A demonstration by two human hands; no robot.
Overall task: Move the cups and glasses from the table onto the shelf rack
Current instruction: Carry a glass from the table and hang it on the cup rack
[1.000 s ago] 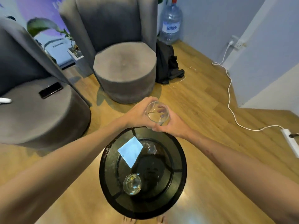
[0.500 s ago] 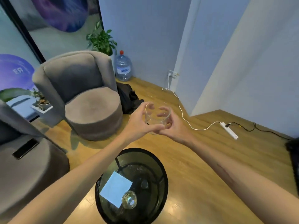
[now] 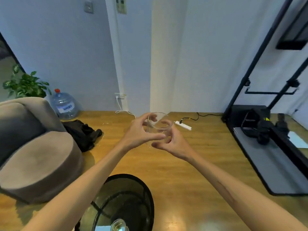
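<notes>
Glasses: 2, namely one held glass (image 3: 159, 125) and one glass on the table (image 3: 119, 225); hands: 2, left hand (image 3: 139, 132) and right hand (image 3: 172, 142); table (image 3: 146, 197): 1; armchair (image 3: 33, 147): 1; water bottle (image 3: 64, 105): 1; potted plant (image 3: 25, 85): 1; power strip (image 3: 183, 126): 1; shelf rack (image 3: 266, 80): 1

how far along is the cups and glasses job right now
Nothing visibly shelved yet: the black shelf rack at right shows no glassware on the parts in view. In hand: both hands, left hand and right hand, hold one clear glass above the floor. Left: carry it to the rack, then fetch the second glass on the round table.
</notes>
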